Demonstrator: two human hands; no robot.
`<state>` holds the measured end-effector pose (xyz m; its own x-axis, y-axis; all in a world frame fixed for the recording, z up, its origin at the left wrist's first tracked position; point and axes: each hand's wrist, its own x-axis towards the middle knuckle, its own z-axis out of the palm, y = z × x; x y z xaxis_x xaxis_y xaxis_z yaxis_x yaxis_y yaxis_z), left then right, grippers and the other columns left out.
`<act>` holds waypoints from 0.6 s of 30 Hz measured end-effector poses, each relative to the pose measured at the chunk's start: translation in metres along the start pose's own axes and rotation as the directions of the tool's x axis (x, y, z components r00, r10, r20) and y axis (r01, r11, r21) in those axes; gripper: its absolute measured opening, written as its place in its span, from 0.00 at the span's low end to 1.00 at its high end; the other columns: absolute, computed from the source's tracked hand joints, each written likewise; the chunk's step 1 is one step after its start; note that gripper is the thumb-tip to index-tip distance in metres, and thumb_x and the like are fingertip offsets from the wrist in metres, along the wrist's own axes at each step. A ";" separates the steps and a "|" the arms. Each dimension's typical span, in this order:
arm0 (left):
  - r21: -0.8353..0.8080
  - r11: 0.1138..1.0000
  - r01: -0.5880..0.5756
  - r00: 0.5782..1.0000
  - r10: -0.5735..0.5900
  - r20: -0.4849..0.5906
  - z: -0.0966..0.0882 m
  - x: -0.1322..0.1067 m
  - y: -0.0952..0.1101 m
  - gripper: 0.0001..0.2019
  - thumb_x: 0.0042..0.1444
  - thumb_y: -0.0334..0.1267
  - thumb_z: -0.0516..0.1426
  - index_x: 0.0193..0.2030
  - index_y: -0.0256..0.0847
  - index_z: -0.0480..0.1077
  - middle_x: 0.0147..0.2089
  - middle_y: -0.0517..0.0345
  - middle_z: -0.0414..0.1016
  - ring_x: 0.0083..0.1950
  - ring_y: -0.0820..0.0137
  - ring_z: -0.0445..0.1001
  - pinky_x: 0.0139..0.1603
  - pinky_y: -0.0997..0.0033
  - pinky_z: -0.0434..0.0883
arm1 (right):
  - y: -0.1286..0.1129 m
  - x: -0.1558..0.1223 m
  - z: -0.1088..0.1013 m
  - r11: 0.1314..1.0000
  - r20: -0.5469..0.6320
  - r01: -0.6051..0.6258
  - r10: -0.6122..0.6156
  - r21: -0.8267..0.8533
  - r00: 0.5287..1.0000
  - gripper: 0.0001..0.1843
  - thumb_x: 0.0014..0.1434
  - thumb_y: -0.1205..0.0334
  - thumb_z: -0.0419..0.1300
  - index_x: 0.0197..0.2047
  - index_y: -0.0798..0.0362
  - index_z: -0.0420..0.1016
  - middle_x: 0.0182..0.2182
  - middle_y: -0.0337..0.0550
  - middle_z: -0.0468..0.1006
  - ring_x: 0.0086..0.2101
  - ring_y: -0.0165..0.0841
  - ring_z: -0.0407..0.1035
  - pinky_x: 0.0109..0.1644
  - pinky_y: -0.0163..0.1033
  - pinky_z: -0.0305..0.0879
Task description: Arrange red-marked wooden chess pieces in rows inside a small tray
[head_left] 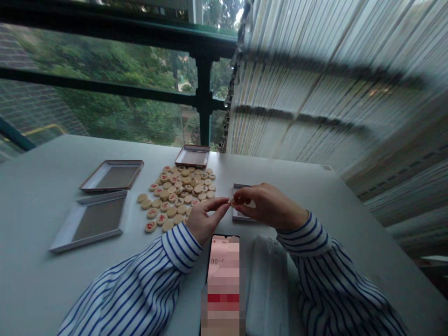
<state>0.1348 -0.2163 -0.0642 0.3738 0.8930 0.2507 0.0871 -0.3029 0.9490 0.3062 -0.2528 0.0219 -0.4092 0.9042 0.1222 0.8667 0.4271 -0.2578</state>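
We find one small round wood-coloured disc (pixel 232 202) between the two hands, appearing at the left edge of a shallow pale open box (pixel 242 217). The right hand (pixel 266 205) pinches it between thumb and finger, tips drawn close together, a hold that we suppose suits so thin a rim. The left hand (pixel 205 219) meets it opposite, thumb and forefinger nearly closed; whether those tips grip or merely steady it, we cannot tell. Past the left hand spread many round pale discs (pixel 186 180), some marked in red or dark characters, loosely strewn, probably so that single ones come up easily. Beyond them sits a brown-rimmed shallow box (pixel 194 156); farther left, a brown-rimmed rectangular lid (pixel 119 177) lies against or just beside a white-walled open tray (pixel 101 224), hollow sides up. Nearest us, a black-edged phone with a pink screen (pixel 224 254) lies face up, likely for reading its digits, beside a clear plastic case (pixel 268 284). These rest on a smooth white table (pixel 301 176).
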 end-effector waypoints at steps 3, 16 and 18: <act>0.132 0.984 -0.116 0.993 0.114 0.024 0.000 -0.002 -0.001 0.10 0.51 0.38 0.57 0.40 0.37 0.73 0.37 0.53 0.77 0.38 0.69 0.75 0.41 0.70 0.72 | 0.004 -0.002 -0.004 1.000 0.009 -0.011 0.012 -0.023 1.000 0.12 0.57 0.56 0.53 0.39 0.51 0.73 0.31 0.41 0.77 0.30 0.28 0.69 0.34 0.32 0.59; 0.411 0.766 -0.495 0.868 0.460 0.188 0.004 -0.002 -0.013 0.08 0.53 0.33 0.55 0.38 0.36 0.73 0.39 0.50 0.76 0.41 0.68 0.73 0.45 0.66 0.71 | 0.018 -0.007 -0.009 0.992 0.086 -0.071 0.080 -0.103 0.993 0.13 0.57 0.56 0.51 0.38 0.51 0.74 0.31 0.42 0.77 0.31 0.29 0.69 0.33 0.33 0.57; 0.437 0.740 -0.511 0.857 0.473 0.203 0.004 -0.002 -0.015 0.08 0.53 0.33 0.54 0.38 0.37 0.73 0.39 0.50 0.76 0.41 0.67 0.73 0.44 0.66 0.71 | 0.019 -0.007 -0.009 0.989 0.103 -0.084 0.096 -0.120 0.990 0.13 0.57 0.56 0.51 0.38 0.51 0.74 0.31 0.42 0.77 0.30 0.29 0.69 0.33 0.33 0.57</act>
<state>0.1365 -0.2150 -0.0798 0.5494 0.5549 0.6247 0.2770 -0.8263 0.4903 0.3283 -0.2511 0.0248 -0.3512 0.9363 -0.0030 0.9259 0.3468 -0.1499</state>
